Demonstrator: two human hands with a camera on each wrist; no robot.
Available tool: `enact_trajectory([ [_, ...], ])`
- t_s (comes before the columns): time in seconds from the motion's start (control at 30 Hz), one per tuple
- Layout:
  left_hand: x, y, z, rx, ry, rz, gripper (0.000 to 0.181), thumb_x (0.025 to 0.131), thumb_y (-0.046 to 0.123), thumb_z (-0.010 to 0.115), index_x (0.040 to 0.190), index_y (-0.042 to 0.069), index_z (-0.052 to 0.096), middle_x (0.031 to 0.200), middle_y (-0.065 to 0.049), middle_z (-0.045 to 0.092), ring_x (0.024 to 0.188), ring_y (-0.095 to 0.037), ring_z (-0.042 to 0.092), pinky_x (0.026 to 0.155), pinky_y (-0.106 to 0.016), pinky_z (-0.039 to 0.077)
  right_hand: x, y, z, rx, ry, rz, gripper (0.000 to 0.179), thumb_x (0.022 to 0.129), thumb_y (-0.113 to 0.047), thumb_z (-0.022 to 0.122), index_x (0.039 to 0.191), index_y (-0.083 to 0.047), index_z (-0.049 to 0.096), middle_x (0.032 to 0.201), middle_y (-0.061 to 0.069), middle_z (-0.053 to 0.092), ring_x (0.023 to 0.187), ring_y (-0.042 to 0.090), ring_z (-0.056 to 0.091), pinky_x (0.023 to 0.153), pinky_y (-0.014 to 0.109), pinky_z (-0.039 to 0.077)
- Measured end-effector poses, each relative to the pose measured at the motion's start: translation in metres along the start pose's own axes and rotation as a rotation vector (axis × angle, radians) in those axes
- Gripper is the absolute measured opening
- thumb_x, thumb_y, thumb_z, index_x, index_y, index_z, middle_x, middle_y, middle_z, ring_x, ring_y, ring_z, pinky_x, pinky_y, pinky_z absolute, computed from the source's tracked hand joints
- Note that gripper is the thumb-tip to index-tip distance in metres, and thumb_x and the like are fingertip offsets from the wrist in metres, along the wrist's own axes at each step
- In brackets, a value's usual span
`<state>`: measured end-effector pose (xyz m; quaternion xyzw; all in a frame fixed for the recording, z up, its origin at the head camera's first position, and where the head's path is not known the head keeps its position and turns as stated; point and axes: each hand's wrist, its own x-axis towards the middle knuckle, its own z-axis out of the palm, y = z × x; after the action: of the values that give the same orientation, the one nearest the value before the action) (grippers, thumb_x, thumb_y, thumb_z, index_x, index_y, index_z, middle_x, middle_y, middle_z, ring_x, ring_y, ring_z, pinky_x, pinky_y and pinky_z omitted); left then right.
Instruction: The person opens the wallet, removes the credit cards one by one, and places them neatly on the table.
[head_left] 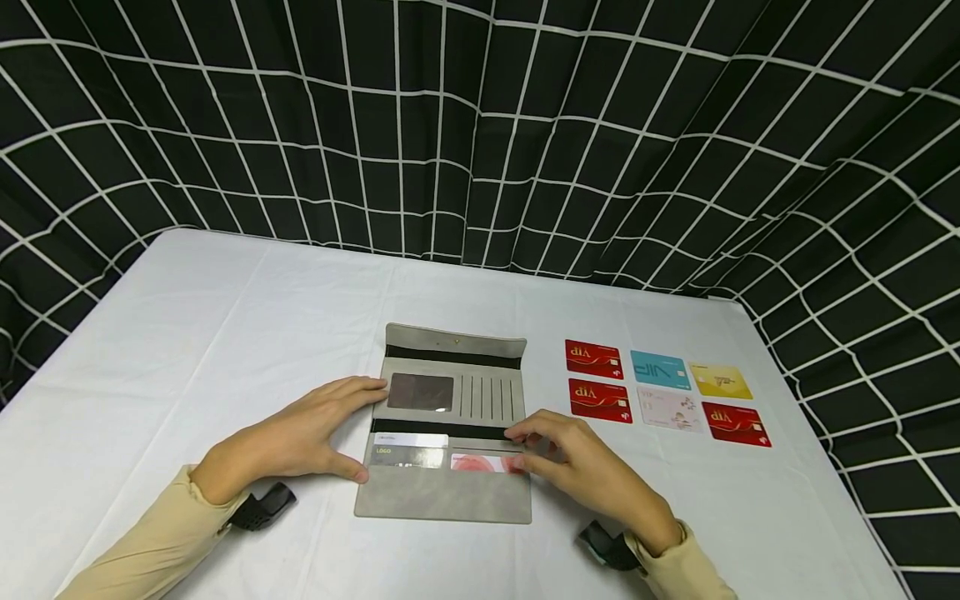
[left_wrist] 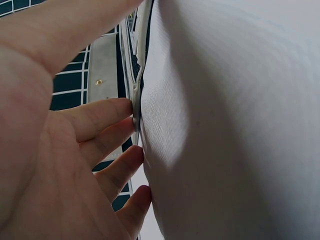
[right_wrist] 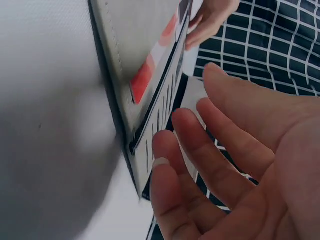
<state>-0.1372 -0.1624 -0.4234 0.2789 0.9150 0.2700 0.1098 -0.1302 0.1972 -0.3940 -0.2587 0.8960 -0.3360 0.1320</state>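
A grey long wallet [head_left: 442, 496] lies unfolded on the table, its snap flap at the far end. In its near half sit a grey card marked LOGO [head_left: 408, 456] and, to the right, a red and white card [head_left: 480, 463], also visible in the right wrist view as a red and white card [right_wrist: 145, 77]. My left hand [head_left: 300, 433] rests along the wallet's left edge, fingertips and thumb touching it. At the right edge hovers my right hand [head_left: 581, 462], its fingers loosely bent and thumb apart from them, thumb tip by the red and white card's end.
To the right of the wallet, several cards lie in two rows: three red VIP cards [head_left: 592, 358], a blue card [head_left: 660, 370], a yellow card [head_left: 720, 382] and a pale floral card [head_left: 670, 409]. A white cloth covers the table [head_left: 225, 333]. Black grid-patterned curtain [head_left: 420, 125] hangs behind.
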Motion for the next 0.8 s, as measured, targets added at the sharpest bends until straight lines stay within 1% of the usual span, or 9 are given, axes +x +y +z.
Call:
enact_trajectory([
  [0.13,0.0006,-0.0001,0.0001,0.003,0.002,0.005,0.100,0.069,0.049,0.084,0.148,0.002,0.043,0.155,-0.011,0.042,0.144,-0.036,0.036,0.116,-0.060,0.030,0.0019,-0.0025,0.0028,-0.006,-0.016,-0.021,0.025,0.089,-0.020,0.073,0.114,-0.016,0.072,0.107,-0.011,0.069,0.097,0.006,0.061,0.086,0.026,0.054],
  [0.23,0.0011,-0.0002,0.0003,0.007,0.002,0.006,0.100,0.069,0.049,0.084,0.148,0.002,0.043,0.155,-0.011,0.042,0.144,-0.036,0.036,0.117,-0.059,0.030,0.0027,-0.0035,0.0042,-0.023,-0.028,-0.024,0.024,0.089,-0.019,0.073,0.113,-0.017,0.072,0.106,-0.012,0.069,0.096,0.004,0.061,0.087,0.026,0.055],
  [0.47,0.0009,-0.0003,0.0001,0.005,0.000,0.006,0.100,0.069,0.050,0.084,0.147,0.002,0.044,0.154,-0.011,0.042,0.144,-0.036,0.036,0.117,-0.059,0.030,0.0037,-0.0030,0.0062,-0.077,-0.099,-0.030,0.022,0.091,-0.023,0.071,0.112,-0.014,0.073,0.099,-0.009,0.068,0.089,0.006,0.059,0.081,0.025,0.054],
  [0.63,0.0004,-0.0008,0.0000,0.005,0.002,0.010,0.101,0.069,0.051,0.084,0.147,0.002,0.044,0.154,-0.011,0.042,0.144,-0.037,0.036,0.117,-0.059,0.030,0.0037,-0.0022,0.0084,-0.094,-0.099,-0.055,0.017,0.091,-0.021,0.072,0.107,-0.015,0.073,0.093,-0.010,0.065,0.086,0.005,0.057,0.077,0.022,0.052],
  [0.8,0.0007,-0.0013,0.0002,0.005,0.002,0.008,0.101,0.069,0.051,0.083,0.147,0.002,0.044,0.154,-0.012,0.042,0.144,-0.037,0.036,0.117,-0.060,0.030,0.0046,-0.0021,0.0100,-0.106,-0.102,-0.061,0.016,0.089,-0.019,0.073,0.105,-0.015,0.074,0.094,-0.010,0.064,0.086,0.005,0.055,0.077,0.021,0.050],
])
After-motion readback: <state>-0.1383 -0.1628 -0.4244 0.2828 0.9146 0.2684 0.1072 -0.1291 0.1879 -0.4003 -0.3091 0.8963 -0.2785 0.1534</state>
